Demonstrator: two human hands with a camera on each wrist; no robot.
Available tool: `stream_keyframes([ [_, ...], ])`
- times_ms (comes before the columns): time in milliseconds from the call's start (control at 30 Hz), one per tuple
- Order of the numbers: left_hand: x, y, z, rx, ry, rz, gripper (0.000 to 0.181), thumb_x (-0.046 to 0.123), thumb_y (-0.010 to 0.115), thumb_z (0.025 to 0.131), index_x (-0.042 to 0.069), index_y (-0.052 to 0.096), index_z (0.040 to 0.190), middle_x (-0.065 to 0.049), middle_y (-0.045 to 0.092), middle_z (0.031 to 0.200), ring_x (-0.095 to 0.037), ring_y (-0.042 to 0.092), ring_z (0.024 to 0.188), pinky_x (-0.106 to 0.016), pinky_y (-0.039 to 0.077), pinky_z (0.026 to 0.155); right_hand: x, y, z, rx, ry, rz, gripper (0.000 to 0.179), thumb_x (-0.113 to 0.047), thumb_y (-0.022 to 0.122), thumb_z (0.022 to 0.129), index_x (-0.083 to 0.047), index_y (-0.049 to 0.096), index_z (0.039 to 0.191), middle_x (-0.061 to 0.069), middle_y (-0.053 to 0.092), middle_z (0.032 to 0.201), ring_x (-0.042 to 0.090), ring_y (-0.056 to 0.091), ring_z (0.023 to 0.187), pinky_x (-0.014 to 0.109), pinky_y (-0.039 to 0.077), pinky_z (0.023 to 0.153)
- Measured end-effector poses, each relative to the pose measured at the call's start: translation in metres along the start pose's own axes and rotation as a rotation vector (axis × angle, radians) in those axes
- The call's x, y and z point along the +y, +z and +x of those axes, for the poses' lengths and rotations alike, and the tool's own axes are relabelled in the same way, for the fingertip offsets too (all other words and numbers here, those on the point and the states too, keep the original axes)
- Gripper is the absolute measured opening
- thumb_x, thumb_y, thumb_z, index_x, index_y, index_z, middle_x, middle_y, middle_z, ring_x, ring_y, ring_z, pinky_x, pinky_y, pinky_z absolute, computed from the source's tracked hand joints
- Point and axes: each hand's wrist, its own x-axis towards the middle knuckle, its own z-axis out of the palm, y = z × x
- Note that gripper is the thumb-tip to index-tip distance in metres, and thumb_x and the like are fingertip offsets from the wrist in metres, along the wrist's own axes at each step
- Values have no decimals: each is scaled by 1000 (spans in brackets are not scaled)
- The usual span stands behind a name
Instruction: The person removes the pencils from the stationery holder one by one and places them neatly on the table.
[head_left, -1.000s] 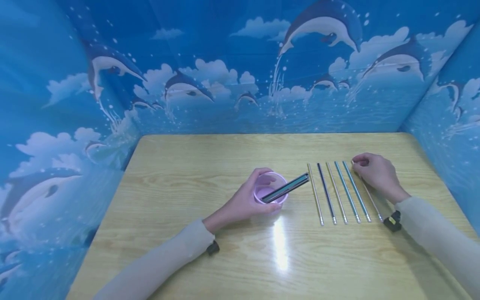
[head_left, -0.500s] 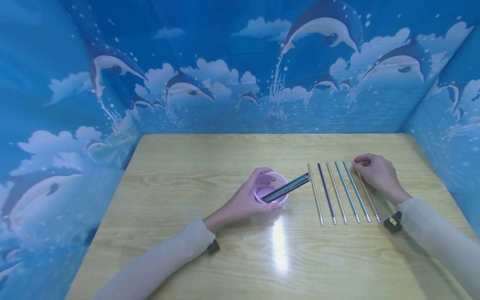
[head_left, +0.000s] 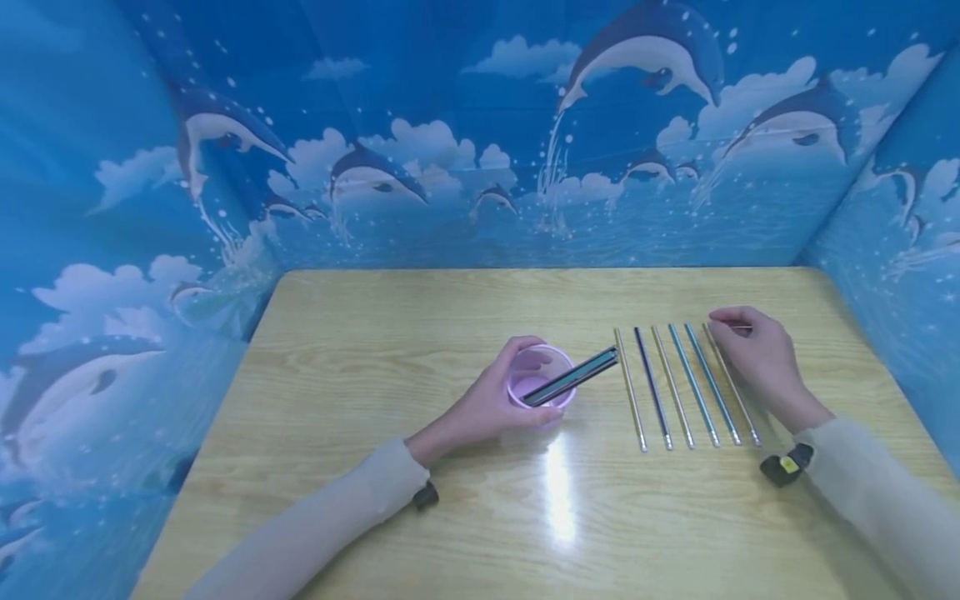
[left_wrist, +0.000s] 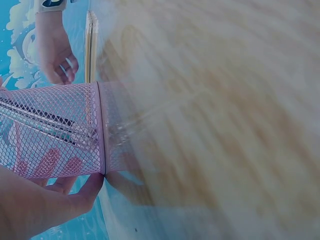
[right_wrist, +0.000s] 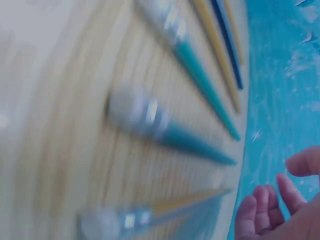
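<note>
Pink mesh cup (head_left: 534, 383), pencils (head_left: 576, 377) leaning in it, stays gripped in your left hand (head_left: 497, 402), mid-table (head_left: 405, 500); your right hand (head_left: 761, 352), fingers apart, has drawn off the end pencil (head_left: 738, 404) nearest the right edge, which seems placed.

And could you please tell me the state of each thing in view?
Mesh cup: standing upright
Pencils in the cup: leaning out over its rim
Row of six pencils: lying flat, spaced apart
Left hand: gripping the mesh cup
Right hand: holding nothing, near the rightmost pencil
</note>
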Motion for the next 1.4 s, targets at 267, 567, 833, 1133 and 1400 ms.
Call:
stream_keyframes([
  [267, 0, 0, -1, -1, -1, 4, 94, 19, 96, 85, 19, 39, 160, -10, 58, 151, -36, 58, 138, -51, 50, 116, -26, 18, -26, 65, -61, 397, 31, -18, 59, 113, -11, 58, 142, -3, 62, 117, 6, 65, 101, 14, 59, 86],
  [567, 0, 0, 0, 1, 0, 11, 92, 22, 95, 87, 21, 40, 160, -11, 59, 150, -36, 59, 137, -52, 50, 116, -59, 40, -61, 18, -188, 647, 18, -13, 68, 110, 2, 70, 118, 3, 74, 106, 12, 71, 91, 21, 63, 77],
  [833, 0, 1, -1, 8, 2, 5, 89, 21, 96, 86, 27, 43, 157, -12, 59, 149, -36, 60, 136, -53, 51, 115, -82, 60, -87, 23, -314, 587, 18, -7, 63, 111, 11, 69, 111, 10, 74, 97, 18, 71, 82, 23, 64, 70],
  [1133, -1, 1, 0, 9, 10, 21, 89, 25, 96, 86, 27, 42, 157, -9, 58, 150, -33, 60, 137, -52, 51, 116, -99, 76, -101, -43, -353, 533, 10, 1, 74, 102, 6, 70, 110, 3, 71, 96, 14, 67, 79, 22, 60, 62],
  [1400, -2, 1, 0, 5, 12, 20, 92, 24, 96, 87, 22, 40, 160, -9, 58, 150, -33, 59, 137, -51, 50, 116, -106, 86, -104, -38, -310, 506, 14, -8, 80, 101, 2, 70, 104, 9, 70, 97, 16, 68, 78, 26, 63, 63],
])
